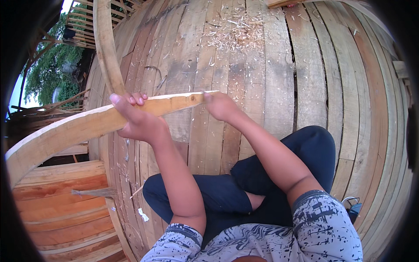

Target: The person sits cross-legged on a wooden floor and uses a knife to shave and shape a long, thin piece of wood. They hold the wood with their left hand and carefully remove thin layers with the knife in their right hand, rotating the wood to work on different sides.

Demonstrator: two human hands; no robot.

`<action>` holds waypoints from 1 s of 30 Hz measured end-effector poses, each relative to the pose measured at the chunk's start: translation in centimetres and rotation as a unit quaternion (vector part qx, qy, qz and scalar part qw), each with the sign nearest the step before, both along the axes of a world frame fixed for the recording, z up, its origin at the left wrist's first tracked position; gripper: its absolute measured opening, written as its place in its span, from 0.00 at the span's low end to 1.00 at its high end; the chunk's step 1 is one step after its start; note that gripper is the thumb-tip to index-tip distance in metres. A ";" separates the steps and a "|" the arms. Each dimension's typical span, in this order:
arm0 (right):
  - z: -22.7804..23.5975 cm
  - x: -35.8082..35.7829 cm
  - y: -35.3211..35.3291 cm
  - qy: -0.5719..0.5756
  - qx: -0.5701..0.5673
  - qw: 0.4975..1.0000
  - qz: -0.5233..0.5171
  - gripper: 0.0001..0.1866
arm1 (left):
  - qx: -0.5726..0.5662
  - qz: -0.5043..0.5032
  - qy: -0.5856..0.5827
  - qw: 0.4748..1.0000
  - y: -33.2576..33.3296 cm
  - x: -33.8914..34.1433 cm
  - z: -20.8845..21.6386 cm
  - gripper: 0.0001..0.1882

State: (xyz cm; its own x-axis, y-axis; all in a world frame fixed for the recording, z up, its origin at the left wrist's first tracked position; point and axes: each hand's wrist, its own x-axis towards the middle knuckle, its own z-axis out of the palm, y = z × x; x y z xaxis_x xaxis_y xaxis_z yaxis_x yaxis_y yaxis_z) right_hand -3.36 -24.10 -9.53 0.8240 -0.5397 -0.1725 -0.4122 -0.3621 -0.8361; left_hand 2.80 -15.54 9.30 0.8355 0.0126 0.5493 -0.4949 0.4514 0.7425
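A long wooden plank (87, 124) crosses in front of me, from the far left to just right of the middle. Its upper edge looks pale and roughly cut. My left hand (142, 121) grips it partway along, with the thumb and fingertips showing over the upper edge. At the plank's right end my right hand (220, 106) is closed, its fingers pressed on the tip; they are slightly blurred. Whether anything small is tucked inside those fingers is hidden. My legs (209, 192) are folded beneath the plank, in dark trousers.
Wood shavings (240, 37) lie scattered over the plank floor (279, 100). Another wooden beam (107, 48) runs up at the upper left. A broom-like bundle (94, 192) lies at the lower left, near a white scrap (143, 214). A small dark object (355, 210) sits at my right.
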 end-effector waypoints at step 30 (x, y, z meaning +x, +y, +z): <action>3.5 -0.6 0.8 -0.031 0.172 0.979 -0.104 0.30 | 0.034 -0.335 0.010 0.941 1.8 9.1 -0.5 0.16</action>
State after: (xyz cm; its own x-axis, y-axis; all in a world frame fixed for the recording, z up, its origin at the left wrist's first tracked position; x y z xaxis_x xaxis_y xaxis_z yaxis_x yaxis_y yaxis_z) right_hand -3.96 -23.28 -6.07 0.7170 -0.6159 -0.3264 -0.3919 0.0310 -0.9195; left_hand 11.91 -13.79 8.81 0.6532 -0.5563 0.5137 -0.1014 0.6080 0.7874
